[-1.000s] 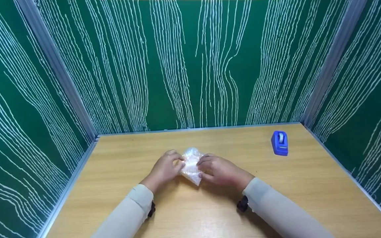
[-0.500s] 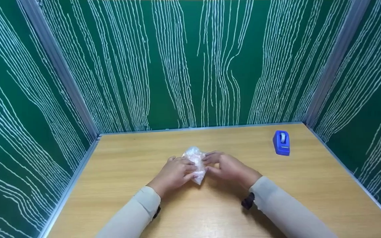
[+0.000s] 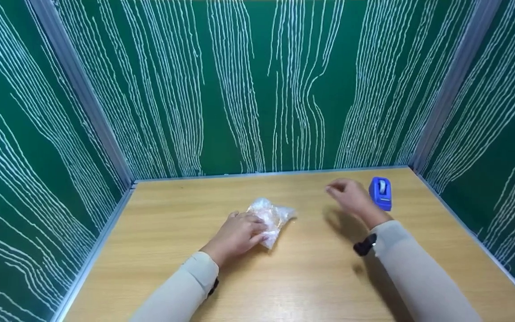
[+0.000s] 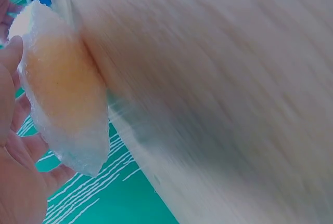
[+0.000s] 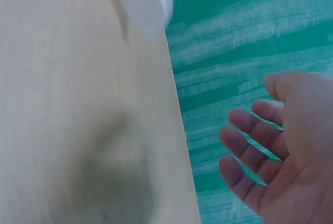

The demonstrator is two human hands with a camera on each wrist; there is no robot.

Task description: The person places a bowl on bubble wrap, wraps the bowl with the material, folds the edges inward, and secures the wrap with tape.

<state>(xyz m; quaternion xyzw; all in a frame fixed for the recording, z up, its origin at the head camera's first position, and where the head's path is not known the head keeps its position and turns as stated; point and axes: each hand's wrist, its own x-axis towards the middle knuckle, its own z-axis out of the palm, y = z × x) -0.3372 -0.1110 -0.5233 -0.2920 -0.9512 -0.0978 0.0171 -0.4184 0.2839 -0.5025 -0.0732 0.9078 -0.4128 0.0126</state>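
Note:
A bundle of clear bubble wrap lies on the wooden table, with one loose corner spread out to the right. Something orange-brown shows through the wrap in the left wrist view; its kind is hidden. My left hand holds the bundle from its left side, fingers over the top and thumb at the near edge. Off to the right and raised above the table, my right hand has loosely bent fingers. Nothing lies in its palm in the right wrist view. Just right of that hand stands a blue tape dispenser with a roll in it.
The wooden table meets green panels with white wavy lines at the back and both sides. Grey metal posts stand at the corners. Dark straps with camera units sit at the wrists.
My right hand has let go of the bubble wrap and moved right and away toward the tape dispenser. The wrap's right corner has sprung outward. My left hand shifted right onto the bundle.

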